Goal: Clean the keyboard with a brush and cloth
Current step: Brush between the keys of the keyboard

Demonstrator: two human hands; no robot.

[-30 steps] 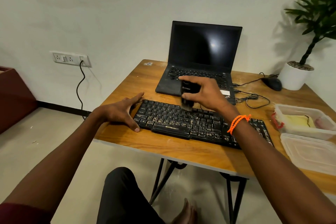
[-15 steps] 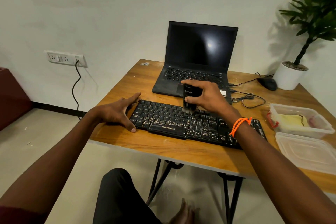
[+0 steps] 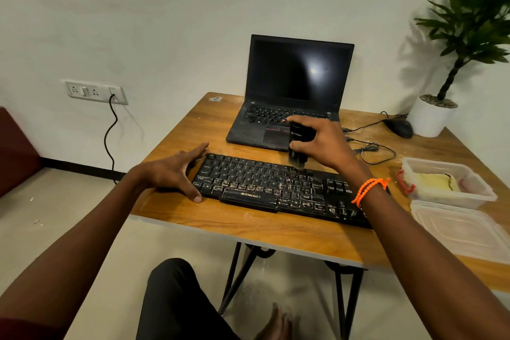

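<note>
A black dusty keyboard (image 3: 265,188) lies on the wooden table (image 3: 248,226), front and centre. My right hand (image 3: 321,143) grips a black brush (image 3: 299,143) upright, its bristles touching the keyboard's upper middle rows. My left hand (image 3: 176,171) rests spread at the keyboard's left end, thumb against the front corner and fingers by the back corner. A yellow cloth (image 3: 436,182) lies inside a clear plastic box (image 3: 469,196) at the right.
An open black laptop (image 3: 292,91) stands behind the keyboard. A mouse (image 3: 398,127) with cables and a white potted plant (image 3: 430,116) occupy the back right. A clear lid (image 3: 461,229) lies at the right front. My knee and foot show below the table edge.
My right hand has moved the brush a little to the right along the keyboard's upper rows. My left hand has kept its place at the left end.
</note>
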